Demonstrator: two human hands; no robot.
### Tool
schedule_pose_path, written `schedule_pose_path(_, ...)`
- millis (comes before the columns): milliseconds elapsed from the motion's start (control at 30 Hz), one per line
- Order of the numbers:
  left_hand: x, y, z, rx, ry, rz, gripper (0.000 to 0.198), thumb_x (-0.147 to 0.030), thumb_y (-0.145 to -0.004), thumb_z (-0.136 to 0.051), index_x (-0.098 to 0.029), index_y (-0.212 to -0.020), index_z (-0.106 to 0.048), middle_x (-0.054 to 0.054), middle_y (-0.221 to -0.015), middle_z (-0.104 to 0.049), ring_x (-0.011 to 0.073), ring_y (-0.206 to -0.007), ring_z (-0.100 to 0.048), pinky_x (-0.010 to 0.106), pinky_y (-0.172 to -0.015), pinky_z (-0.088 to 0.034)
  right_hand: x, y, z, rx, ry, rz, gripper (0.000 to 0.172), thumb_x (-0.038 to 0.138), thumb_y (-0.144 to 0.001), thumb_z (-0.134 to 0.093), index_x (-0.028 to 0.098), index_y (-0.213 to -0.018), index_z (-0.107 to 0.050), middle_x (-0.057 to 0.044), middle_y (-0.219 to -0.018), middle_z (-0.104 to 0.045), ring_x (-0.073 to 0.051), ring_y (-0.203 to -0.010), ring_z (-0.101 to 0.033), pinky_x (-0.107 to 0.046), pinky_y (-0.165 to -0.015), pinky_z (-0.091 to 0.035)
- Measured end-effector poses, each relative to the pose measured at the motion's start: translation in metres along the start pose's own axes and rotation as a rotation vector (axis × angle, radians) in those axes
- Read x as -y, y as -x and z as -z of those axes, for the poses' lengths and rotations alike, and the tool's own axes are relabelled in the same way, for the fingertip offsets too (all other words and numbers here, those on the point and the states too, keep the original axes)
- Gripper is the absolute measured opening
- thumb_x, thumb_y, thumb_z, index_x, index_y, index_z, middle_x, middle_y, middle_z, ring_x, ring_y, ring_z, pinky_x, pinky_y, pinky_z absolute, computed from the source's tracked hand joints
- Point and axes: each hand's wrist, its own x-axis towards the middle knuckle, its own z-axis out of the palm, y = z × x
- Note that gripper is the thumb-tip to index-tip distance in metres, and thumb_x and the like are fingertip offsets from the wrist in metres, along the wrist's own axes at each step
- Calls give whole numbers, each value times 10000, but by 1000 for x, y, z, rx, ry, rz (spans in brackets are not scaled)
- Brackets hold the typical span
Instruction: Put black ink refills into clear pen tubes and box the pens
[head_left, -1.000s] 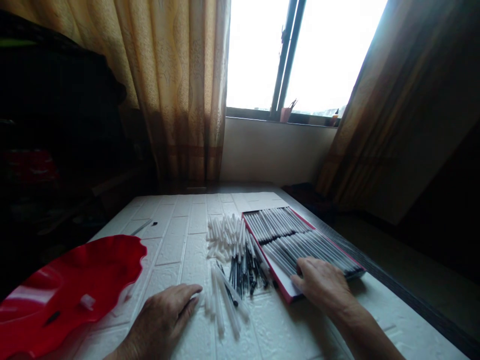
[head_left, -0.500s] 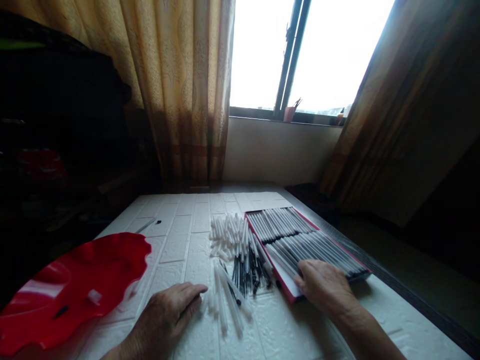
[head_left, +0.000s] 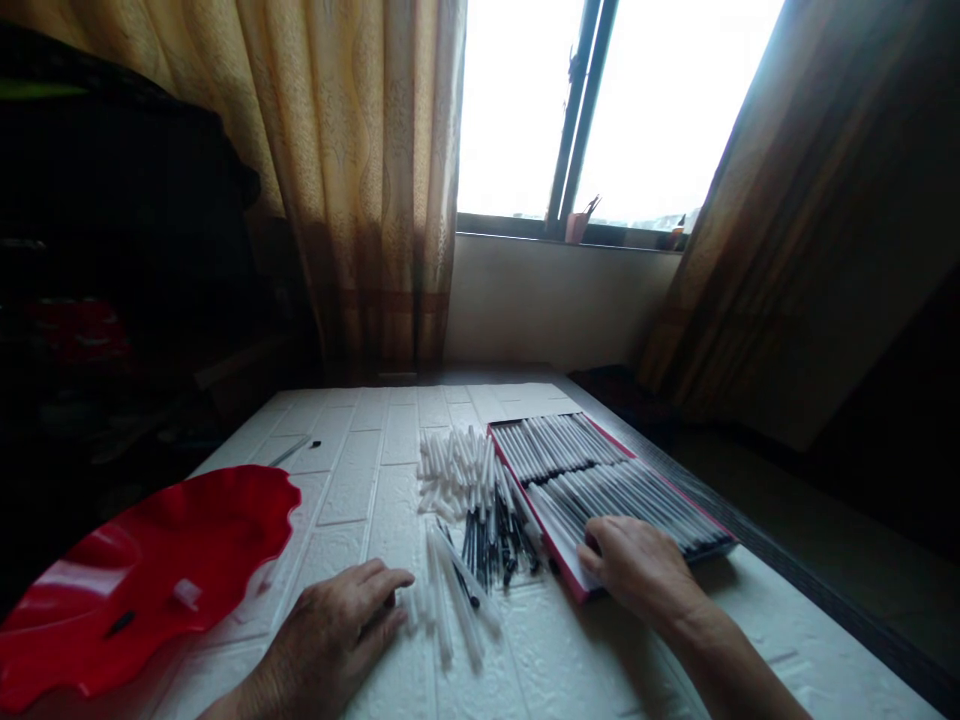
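My left hand [head_left: 341, 630] rests on the white table, thumb and forefinger apart with nothing between them. Just right of its fingertips lie several loose translucent pen barrels [head_left: 471, 640], some blurred. My right hand [head_left: 645, 570] reaches over the near end of a red-edged box [head_left: 577, 580], its fingers curled together. Whatever they may hold is hidden. Inside the box, pens [head_left: 630, 500] with clear barrels and dark ends lie side by side in two rows. Left of it are a heap of white pen parts [head_left: 454, 465] and a bunch of black-ended pieces [head_left: 491, 540].
A red wavy-rimmed dish [head_left: 247, 500] stands at the left, with a few small bits inside. Behind it lie a thin clear piece [head_left: 289, 450] and a small black piece [head_left: 316, 444]. Curtains [head_left: 360, 180] and a window are beyond the table.
My right hand has shifted slightly left along the near end of the box. The left thumb has moved a little away from the forefinger, widening the gap.
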Motion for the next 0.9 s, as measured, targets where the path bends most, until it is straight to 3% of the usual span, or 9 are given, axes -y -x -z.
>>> schedule_pose_path(267, -1, -3, 2, -29, 1, -43, 196, -234, -938, -470, -294, -1088, -580, -14, -923, -719, 164, -831, -722, 238, -730, -556, -8, 2, 5, -100, -5, -12, 235, 270, -925, -474, 207, -770, -638, -69, -837, -718, -237, -788, -689, -288, -605, -361)
schedule_pose_path(433, -1, -4, 4, -44, 7, -53, 199, -220, -943, -461, -294, -1093, -568, -20, -906, -715, 155, -828, -723, 228, -740, -557, -8, 2, 5, -324, -149, 190, 204, 294, -950, -447, 215, -842, -601, -41, -801, -695, -198, -676, -675, -266, -555, -357)
schedule_pose_path(567, -2, -5, 9, -107, -4, -39, 141, -295, -975, -441, -271, -1066, -547, -18, -846, -696, 136, -707, -713, 205, -650, -564, 17, 13, 4, -385, -430, 493, 210, 299, -960, -431, 208, -867, -596, -9, -690, -663, -154, -587, -630, -243, -557, -378)
schedule_pose_path(667, -5, -6, 15, -241, -67, -29, 261, -427, -988, -425, -230, -1138, -511, 18, -881, -685, 128, -615, -688, 208, -589, -574, 42, 23, 0, -350, -579, 641, 178, 231, -929, -462, 198, -857, -622, -23, -733, -665, -138, -617, -618, -226, -581, -397)
schedule_pose_path(800, -13, -10, 20, -279, -186, -145, 365, -476, -996, -398, -219, -1234, -502, 77, -1039, -707, 185, -867, -730, 264, -733, -593, 68, 30, -12, -300, -691, 709, 154, 197, -890, -515, 184, -838, -659, -32, -716, -656, -139, -606, -609, -224, -568, -405)
schedule_pose_path(900, -18, -12, 21, -243, -135, -220, 241, -387, -1026, -364, -244, -1080, -550, 6, -840, -722, 141, -718, -731, 205, -637, -576, 75, 31, -20, -300, -756, 702, 124, 190, -861, -558, 172, -854, -681, -47, -736, -673, -147, -606, -616, -233, -572, -425)
